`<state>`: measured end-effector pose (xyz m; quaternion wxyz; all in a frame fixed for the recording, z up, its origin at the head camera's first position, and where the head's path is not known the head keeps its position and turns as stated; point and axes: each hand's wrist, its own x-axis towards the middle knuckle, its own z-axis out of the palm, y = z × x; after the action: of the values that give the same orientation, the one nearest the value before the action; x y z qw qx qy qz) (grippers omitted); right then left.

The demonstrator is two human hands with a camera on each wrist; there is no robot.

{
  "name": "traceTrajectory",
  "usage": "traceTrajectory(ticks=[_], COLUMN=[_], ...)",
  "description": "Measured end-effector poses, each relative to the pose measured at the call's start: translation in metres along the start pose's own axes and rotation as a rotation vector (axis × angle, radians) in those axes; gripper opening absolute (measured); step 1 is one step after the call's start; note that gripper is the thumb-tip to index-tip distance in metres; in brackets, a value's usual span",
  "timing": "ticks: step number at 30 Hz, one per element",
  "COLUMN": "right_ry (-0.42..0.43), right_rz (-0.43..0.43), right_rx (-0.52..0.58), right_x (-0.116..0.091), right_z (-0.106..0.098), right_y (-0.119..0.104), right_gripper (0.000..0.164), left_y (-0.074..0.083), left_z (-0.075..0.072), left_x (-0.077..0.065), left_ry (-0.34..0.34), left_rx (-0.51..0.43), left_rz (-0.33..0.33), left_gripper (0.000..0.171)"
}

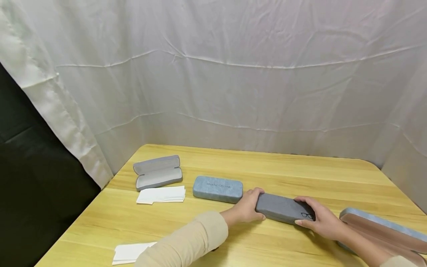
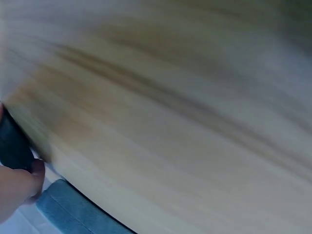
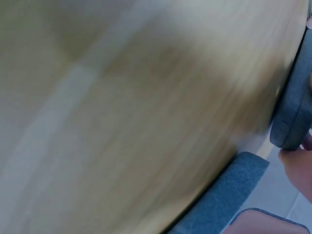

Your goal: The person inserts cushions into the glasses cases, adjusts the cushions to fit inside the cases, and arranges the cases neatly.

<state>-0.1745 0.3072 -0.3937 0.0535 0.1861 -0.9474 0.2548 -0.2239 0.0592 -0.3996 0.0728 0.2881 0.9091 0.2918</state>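
Note:
A closed grey glasses case (image 1: 280, 207), with a small glasses emblem near its right end, lies between my two hands. My left hand (image 1: 246, 207) grips its left end, thumb on the near side and fingers at the far side. On the other end, my right hand (image 1: 318, 218) holds it the same way. Just left of my left hand sits a closed blue glasses case (image 1: 218, 188) with lettering on its lid. An open blue glasses case (image 1: 380, 231) with a brown-pink lining stands at the right, partly behind my right forearm. Both wrist views show the grey case (image 3: 295, 97) at their edges.
At the far left of the wooden table (image 1: 267, 248) an open grey glasses case (image 1: 158, 174) shows its pale lining. Folded white cloths (image 1: 161, 195) lie in front of it. Another white cloth (image 1: 130, 253) is near the front, partly covered by my left sleeve. White curtains hang behind.

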Motion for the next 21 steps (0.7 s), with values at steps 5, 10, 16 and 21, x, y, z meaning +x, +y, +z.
traceTrajectory(ticks=[5,10,16,21], right_ry=[0.0,-0.01,-0.009,-0.009], right_rz=[0.022,0.038,0.036,0.027], right_rx=[-0.008,0.02,0.061,0.056], right_x=[0.006,0.012,0.02,0.024], right_z=[-0.002,-0.003,-0.003,-0.003], right_y=[0.003,0.006,0.008,0.01], right_gripper=[0.065,0.064,0.064,0.065], left_y=[0.009,0.014,0.017,0.018], left_z=[0.005,0.006,0.005,0.006], left_x=[0.003,0.008,0.013,0.016], left_ry=[0.052,0.093,0.099,0.103], left_rx=[0.042,0.023,-0.006,-0.011], left_rz=[-0.046,-0.088,-0.144,-0.162], left_gripper=[0.066,0.065,0.065,0.063])
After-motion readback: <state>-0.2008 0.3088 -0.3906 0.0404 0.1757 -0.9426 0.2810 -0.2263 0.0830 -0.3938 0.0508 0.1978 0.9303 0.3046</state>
